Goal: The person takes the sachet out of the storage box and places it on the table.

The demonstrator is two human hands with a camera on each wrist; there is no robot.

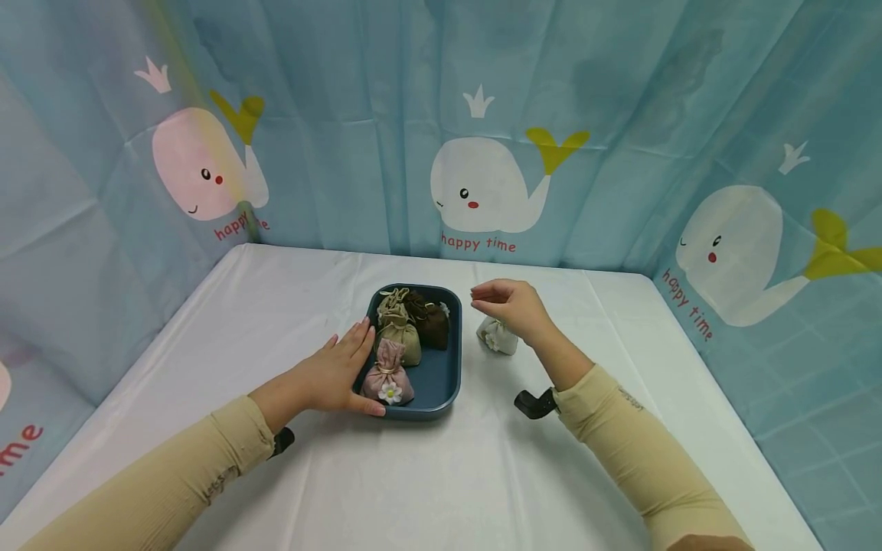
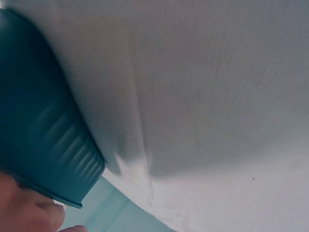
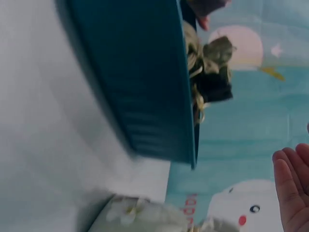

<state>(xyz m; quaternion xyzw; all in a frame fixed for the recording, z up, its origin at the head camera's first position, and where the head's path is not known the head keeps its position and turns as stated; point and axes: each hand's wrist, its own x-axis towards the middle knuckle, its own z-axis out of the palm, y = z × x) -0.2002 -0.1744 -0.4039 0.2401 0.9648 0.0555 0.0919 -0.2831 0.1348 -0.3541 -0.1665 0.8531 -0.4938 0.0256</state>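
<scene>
Several pouches [image 1: 403, 346] sit in tray [image 1: 436, 389], white pouch [image 1: 500, 341] apparently remaining to right; left fingers [image 1: 353, 343] spread against tray, right fingers [image 1: 492, 290] relaxed, empty.

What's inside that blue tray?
Inside the tray are a pink pouch with a white flower and, farther back, at least one tan pouch and one brown pouch. They overlap, so I can't count the far ones; the floor beneath them is covered.

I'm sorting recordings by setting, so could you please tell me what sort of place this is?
Probably a makeshift filming booth: whale-printed fabric hangs behind and beside a white-covered table holding a blue tray of pouches.
</scene>
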